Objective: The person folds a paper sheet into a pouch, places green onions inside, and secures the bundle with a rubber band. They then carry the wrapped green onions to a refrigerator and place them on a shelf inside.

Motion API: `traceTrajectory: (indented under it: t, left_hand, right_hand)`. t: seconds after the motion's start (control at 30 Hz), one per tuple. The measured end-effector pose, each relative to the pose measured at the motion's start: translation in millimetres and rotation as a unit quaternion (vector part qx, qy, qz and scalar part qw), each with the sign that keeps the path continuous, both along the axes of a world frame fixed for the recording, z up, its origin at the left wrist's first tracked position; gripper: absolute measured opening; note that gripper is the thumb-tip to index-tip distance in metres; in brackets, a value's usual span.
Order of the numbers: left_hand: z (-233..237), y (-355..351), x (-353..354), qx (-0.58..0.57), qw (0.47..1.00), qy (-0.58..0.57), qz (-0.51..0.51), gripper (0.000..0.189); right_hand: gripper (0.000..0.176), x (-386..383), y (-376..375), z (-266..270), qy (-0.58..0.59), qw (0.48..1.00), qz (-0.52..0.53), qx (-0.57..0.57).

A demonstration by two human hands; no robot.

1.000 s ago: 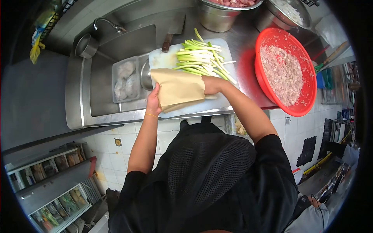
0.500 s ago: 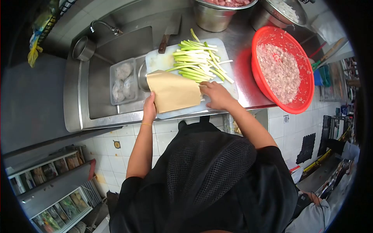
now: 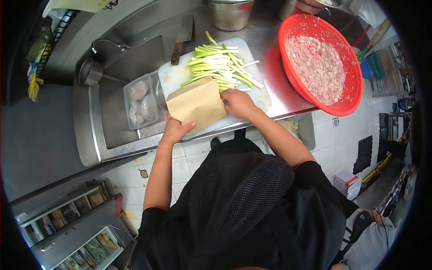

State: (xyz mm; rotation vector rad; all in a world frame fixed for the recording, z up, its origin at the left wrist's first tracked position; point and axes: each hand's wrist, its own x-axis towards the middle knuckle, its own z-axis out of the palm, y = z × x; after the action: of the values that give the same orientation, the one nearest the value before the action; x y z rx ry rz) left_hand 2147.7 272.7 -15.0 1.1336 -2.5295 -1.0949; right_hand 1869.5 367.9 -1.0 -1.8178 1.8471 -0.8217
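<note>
A brown paper bag (image 3: 198,105) is tilted over the near side of the white cutting board (image 3: 168,76). My left hand (image 3: 177,129) is closed on its lower left corner, the thumb lying across the front. At the bag's right edge, my right hand (image 3: 240,104) has its fingers curled in. A small dark bit shows beside those fingers, but I cannot make out what they grip. Cut green onion stalks (image 3: 218,65) lie in a pile on the board behind the bag. A cleaver (image 3: 180,42) with a wooden handle rests behind the board's left corner.
To the right, a red basin (image 3: 290,67) of minced meat (image 3: 317,67) overhangs the counter edge. A metal pot (image 3: 229,15) stands at the back. Left of the board, a plastic container (image 3: 143,101) with wrapped bundles sits over the sink (image 3: 114,130). Another person's grey sleeve (image 3: 371,240) shows lower right.
My left hand has shifted its hold, with the thumb now across the bag's front. The bag has tilted, and my right fingers have curled in at its edge. The camera view has shifted.
</note>
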Motion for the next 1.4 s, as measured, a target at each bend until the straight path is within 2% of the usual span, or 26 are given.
traceTrajectory:
  t: [0.1,0.17,0.2,0.27,0.33,0.4,0.53,0.63,0.7,0.73,0.8,0.87,0.9,0.93,1.0,1.03,1.1,1.17,1.2,1.27,1.4]
  left_hand:
    - [8.2,2.5,-12.1,0.012,0.999,0.035,0.012,0.07]
    - [9.7,1.2,-15.5,-0.087,0.995,0.007,-0.039,0.076]
    - [9.5,1.1,-16.6,-0.087,0.995,0.007,-0.041,0.076]
    - [9.1,3.1,-16.9,0.001,0.999,0.04,-0.034,0.076]
    - [16.8,2.8,-18.4,-0.022,0.998,0.036,-0.036,0.075]
    - [18.5,1.2,-17.9,-0.046,0.998,0.031,-0.036,0.074]
    - [17.3,6.0,-19.1,0.003,0.999,0.046,0.003,0.071]
    - [10.7,3.2,-11.4,0.012,0.998,0.048,0.024,0.072]
    - [12.2,5.8,-5.5,-0.001,0.999,0.034,0.023,0.074]
    - [24.2,12.8,-3.1,-0.042,0.999,0.004,-0.007,0.073]
    - [37.5,21.1,1.7,-0.081,0.996,-0.026,-0.039,0.072]
    - [43.9,18.9,9.9,-0.023,0.983,-0.138,-0.121,0.07]
    - [45.6,17.5,12.6,-0.024,0.983,-0.138,-0.119,0.07]
    - [47.3,15.6,15.5,-0.036,0.985,-0.122,-0.112,0.065]
    - [45.3,11.7,16.7,-0.048,0.988,-0.107,-0.101,0.061]
    - [39.2,7.2,14.6,-0.035,0.994,-0.085,-0.065,0.054]
    - [31.5,8.0,9.0,-0.022,0.997,-0.065,-0.026,0.047]
    - [26.6,13.1,-6.2,-0.12,0.992,0.001,-0.045,0.036]
    - [25.3,11.5,-9.2,-0.12,0.992,0.003,-0.045,0.036]
    - [22.9,9.0,-12.3,0.007,0.997,0.072,0.021,0.038]
    - [32.5,5.6,-16.0,0.05,0.994,0.076,0.065,0.044]
  right_hand:
    - [0.018,4.5,-5.4,-10.9,0.013,1.0,-0.002,-0.001]
    - [0.019,-1.2,-9.9,-20.1,-0.007,1.0,0.028,-0.01]
    - [0.021,-3.3,-10.6,-20.2,-0.025,0.998,0.059,-0.017]
    - [0.021,-3.4,-8.2,-20.8,-0.018,0.999,0.046,0.005]
    - [0.021,-3.4,-6.6,-17.1,-0.011,0.999,0.035,0.026]
    - [0.023,-4.7,-7.4,-13.0,-0.017,1.0,0.02,-0.013]
    - [0.024,-6.6,-13.9,-4.7,0.018,0.999,0.049,0.014]
    - [0.029,-12.8,-20.9,-2.1,-0.018,0.999,0.025,-0.012]
    - [0.041,-21.8,-31.1,-5.0,0.089,0.987,-0.051,-0.122]
    - [0.041,-22.1,-35.2,-6.0,0.089,0.987,-0.05,-0.123]
    - [0.055,-19.7,-39.7,-7.3,0.228,0.966,-0.03,-0.119]
    - [0.058,-19.3,-45.5,-5.4,0.221,0.97,-0.028,-0.096]
    - [0.062,-18.4,-47.7,-3.0,0.212,0.974,-0.024,-0.075]
    - [0.062,-17.3,-49.3,-0.4,0.212,0.974,-0.021,-0.077]
    - [0.062,-15.0,-52.4,8.0,0.194,0.98,-0.022,0.031]
    - [0.062,-13.3,-54.8,13.9,0.196,0.98,-0.016,0.029]
    - [0.059,-7.7,-57.4,23.3,0.213,0.971,-0.03,0.106]
    - [0.056,-4.6,-60.0,13.3,0.227,0.969,-0.032,0.089]
    - [0.052,-4.3,-60.5,12.2,0.24,0.967,-0.036,0.073]
    - [0.048,-11.5,-60.3,11.3,0.223,0.971,-0.021,0.078]
    - [0.043,-19.3,-60.3,10.0,0.203,0.973,0.004,0.11]
